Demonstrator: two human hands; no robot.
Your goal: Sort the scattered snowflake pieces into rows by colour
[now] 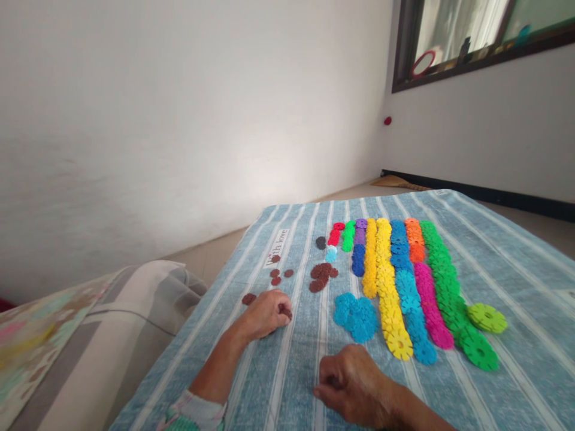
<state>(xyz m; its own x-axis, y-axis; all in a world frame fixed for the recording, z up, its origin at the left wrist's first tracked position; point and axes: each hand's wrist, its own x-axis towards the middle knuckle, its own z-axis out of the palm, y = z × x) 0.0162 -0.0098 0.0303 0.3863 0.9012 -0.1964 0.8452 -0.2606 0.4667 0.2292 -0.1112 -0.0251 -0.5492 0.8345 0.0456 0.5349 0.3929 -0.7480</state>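
My left hand (268, 312) is closed low over the striped cloth (300, 341), with a bit of brown showing at its fingertips. Beside it lie a brown disc (248, 299) and several more brown discs (275, 273) farther up. My right hand (353, 383) is curled nearer the front, and whatever its fingers hold is hidden. Between and beyond the hands are a brown pile (320, 277) and a loose blue pile (356, 316). Overlapping notched discs form long rows to the right: yellow (385, 269), blue (399, 245), magenta (431, 305) and green (442, 269).
Shorter red (335, 234), purple (360, 232) and orange (414, 239) rows lie at the back, near a black disc (320, 242). Lime discs (487, 318) sit at the right. A fabric-covered surface (130, 323) is at the left, with a white wall behind.
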